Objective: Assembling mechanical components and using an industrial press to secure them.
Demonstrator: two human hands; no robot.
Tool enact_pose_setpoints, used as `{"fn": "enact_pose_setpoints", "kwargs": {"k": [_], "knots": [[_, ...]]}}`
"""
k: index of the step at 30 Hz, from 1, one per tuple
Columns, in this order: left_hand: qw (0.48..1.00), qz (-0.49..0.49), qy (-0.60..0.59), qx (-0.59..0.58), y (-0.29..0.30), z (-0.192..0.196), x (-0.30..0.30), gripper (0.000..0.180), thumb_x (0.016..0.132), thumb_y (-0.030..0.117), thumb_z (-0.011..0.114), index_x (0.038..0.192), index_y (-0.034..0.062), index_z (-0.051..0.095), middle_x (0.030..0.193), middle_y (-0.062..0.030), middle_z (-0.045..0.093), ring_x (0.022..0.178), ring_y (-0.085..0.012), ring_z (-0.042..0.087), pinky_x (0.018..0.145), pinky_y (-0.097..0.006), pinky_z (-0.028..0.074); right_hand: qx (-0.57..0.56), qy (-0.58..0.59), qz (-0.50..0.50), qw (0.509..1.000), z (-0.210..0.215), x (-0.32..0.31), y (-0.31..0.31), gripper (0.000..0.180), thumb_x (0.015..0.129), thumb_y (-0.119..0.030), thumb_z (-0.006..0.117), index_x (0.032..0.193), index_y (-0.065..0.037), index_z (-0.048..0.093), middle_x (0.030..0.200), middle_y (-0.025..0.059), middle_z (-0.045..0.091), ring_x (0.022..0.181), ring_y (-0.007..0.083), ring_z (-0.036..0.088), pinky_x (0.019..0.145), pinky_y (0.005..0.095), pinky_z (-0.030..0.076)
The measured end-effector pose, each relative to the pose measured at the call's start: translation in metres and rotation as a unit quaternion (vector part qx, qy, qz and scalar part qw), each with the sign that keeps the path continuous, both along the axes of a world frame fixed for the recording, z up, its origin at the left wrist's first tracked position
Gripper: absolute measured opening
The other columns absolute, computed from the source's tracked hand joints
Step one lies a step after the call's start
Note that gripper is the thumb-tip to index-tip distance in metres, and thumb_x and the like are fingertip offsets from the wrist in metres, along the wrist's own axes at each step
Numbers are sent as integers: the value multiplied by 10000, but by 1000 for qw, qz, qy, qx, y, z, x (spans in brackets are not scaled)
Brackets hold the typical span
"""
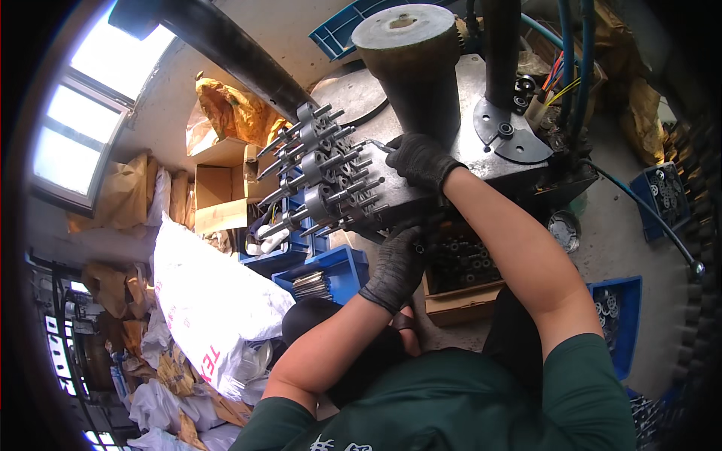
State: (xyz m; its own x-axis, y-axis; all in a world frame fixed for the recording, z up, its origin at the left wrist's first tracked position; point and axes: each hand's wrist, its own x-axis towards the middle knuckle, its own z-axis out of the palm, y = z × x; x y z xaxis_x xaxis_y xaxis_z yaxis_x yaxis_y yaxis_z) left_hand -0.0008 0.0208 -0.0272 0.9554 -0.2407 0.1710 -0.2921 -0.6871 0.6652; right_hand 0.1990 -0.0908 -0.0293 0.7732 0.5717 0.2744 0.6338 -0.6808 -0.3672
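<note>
Bent rod [374, 143] over bench's [400, 185] left edge, gripped in right hand [423, 161], tip lost against pins [312, 167]; bare metal beyond. Left hand [398, 261] at near edge, fingers mostly hidden, can't tell if gripping.

Bright daylight fills a window [83, 124] at left; a pale wall [162, 113] stands beside it; grey floor [611, 233] shows at right.

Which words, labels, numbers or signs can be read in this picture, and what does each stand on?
White sack: large red letters, legible in part; wording not copied here.
Dark green shirt: white characters, cut by the lower edge; not copied either.
I can make out no other text; any on the shadowed things at the rim is too small or blurred.
</note>
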Motion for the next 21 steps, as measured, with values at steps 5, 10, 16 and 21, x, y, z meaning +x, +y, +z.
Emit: {"fn": "enact_pose_setpoints", "kwargs": {"k": [5, 10, 16, 21], "knots": [[997, -5, 41, -66, 0, -5, 1, 321, 856, 56, 739, 1175, 30, 706, 1175, -192, 656, 1078, -362, 675, 934, -388, 560, 14, -25, 32, 999, -9, 7, 1, 163, 742, -102, 743, 892, -42, 765, 799, 102, 738, 813, 288, 733, 702, 419, 587], [971, 0, 128, -204, 1, -15, 2, 328, 861, 34, 735, 1187, 11, 699, 1208, -178, 653, 1089, -321, 681, 945, -362, 560, -44, -8, 46, 998, -2, 13, 5, 165, 743, -150, 750, 878, -56, 767, 743, 103, 722, 764, 290, 723, 707, 413, 572], [984, -8, 130, -122, -9, 8, -4, 349, 899, -19, 704, 1244, -39, 655, 1300, -165, 644, 1141, -245, 676, 972, -330, 549, 115, 80, 122, 983, -13, 26, -10, 211, 889, -162, 596, 837, 10, 706, 651, 106, 692, 578, 136, 668, 588, 312, 550], [995, -34, 76, -51, 3, -10, 0, 368, 898, -19, 711, 1260, -41, 644, 1325, -166, 639, 1161, -239, 673, 977, -327, 548, -120, -185, 149, 964, 0, 25, -4, 174, 773, -195, 735, 800, -23, 733, 703, 160, 706, 686, 283, 729, 646, 405, 568]]}}
